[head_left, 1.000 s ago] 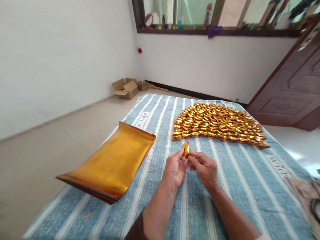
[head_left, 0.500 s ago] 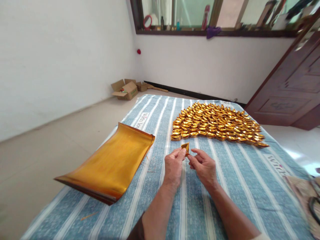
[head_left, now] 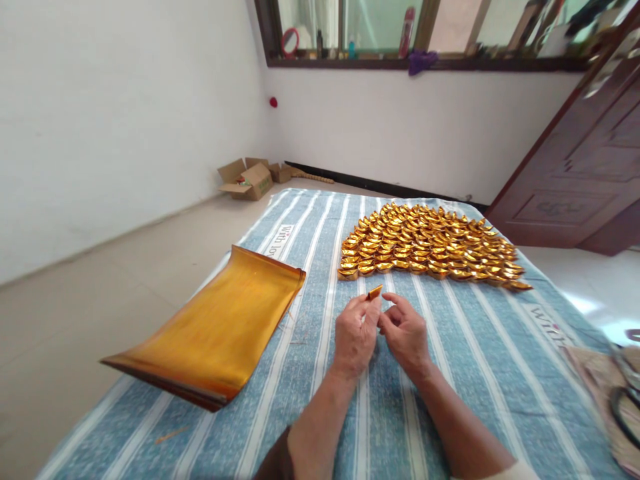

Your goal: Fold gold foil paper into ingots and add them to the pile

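Observation:
Between my hands is a small folded piece of gold foil paper (head_left: 375, 292), its lower part hidden by fingers. My left hand (head_left: 357, 333) is closed on it, thumb against the near side. My right hand (head_left: 406, 331) is beside it with thumb and index bent inward, the tips meeting my left thumb at the paper's lower end; whether they pinch the paper itself is hidden. Beyond my hands, many folded gold foil ingots (head_left: 430, 243) stand in packed curved rows. To the left lies a curling stack of gold foil sheets (head_left: 215, 320).
A blue and white striped cloth (head_left: 320, 380) covers the table. Scissors (head_left: 623, 407) lie on a brown piece at the right edge, and thin gold scraps (head_left: 171, 435) at front left. Cardboard boxes (head_left: 247, 179) sit on the floor behind; a wooden door (head_left: 575, 167) stands at right.
The folded foil has turned, now showing a narrow strip rather than an open triangular face. My left hand has rotated inward and moved slightly right. The view has shifted a little.

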{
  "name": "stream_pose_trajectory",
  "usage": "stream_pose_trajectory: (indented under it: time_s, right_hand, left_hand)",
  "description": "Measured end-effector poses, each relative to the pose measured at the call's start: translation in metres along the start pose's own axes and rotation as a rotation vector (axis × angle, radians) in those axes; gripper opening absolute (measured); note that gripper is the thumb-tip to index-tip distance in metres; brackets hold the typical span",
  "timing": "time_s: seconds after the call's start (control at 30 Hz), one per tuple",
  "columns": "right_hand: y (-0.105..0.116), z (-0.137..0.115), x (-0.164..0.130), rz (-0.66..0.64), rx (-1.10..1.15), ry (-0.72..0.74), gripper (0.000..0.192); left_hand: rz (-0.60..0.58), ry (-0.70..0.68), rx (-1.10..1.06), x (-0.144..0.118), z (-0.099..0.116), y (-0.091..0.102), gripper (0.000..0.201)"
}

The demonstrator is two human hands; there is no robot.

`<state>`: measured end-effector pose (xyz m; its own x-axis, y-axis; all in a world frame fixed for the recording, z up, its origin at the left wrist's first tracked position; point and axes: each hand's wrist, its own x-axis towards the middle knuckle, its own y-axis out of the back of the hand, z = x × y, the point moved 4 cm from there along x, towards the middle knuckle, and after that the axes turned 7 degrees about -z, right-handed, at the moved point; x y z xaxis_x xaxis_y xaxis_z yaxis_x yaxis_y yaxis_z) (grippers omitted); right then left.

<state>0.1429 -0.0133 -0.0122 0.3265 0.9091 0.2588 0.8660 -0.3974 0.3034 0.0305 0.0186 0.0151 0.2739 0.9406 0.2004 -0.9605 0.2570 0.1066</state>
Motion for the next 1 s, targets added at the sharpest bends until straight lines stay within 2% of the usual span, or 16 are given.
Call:
stream_pose_trajectory:
  time_s: [0.1,0.17,0.3,0.4,0.67,0.83,1.0]
  right_hand:
    - [0.002,0.004,0.003,0.001,0.064,-0.057,0.039]
    - [0.003,0.006,0.004,-0.008,0.118,-0.092,0.044]
    - [-0.001,0.009,0.005,-0.117,0.285,-0.193,0.055]
    - [-0.003,0.007,0.005,-0.164,0.36,-0.233,0.051]
    - [-0.005,0.011,0.005,-0.165,0.512,-0.288,0.049]
    - [-0.004,0.01,0.006,-0.164,0.518,-0.278,0.044]
    - [-0.004,0.008,0.007,-0.166,0.514,-0.266,0.04]
  left_hand:
    - [-0.001,0.004,-0.035,-0.001,0.001,-0.002,0.005]
    - [-0.001,0.006,-0.053,0.0,0.001,-0.003,0.005]
    - [-0.034,0.019,-0.099,0.0,0.0,-0.004,0.003]
    - [-0.06,0.013,-0.038,-0.001,0.0,-0.005,0.004]
    - [-0.059,0.036,0.062,0.0,-0.001,-0.005,0.022]
    - [0.009,0.035,0.106,0.001,-0.001,0.001,0.027]
    - [-0.001,0.021,0.178,0.002,-0.004,0.004,0.033]
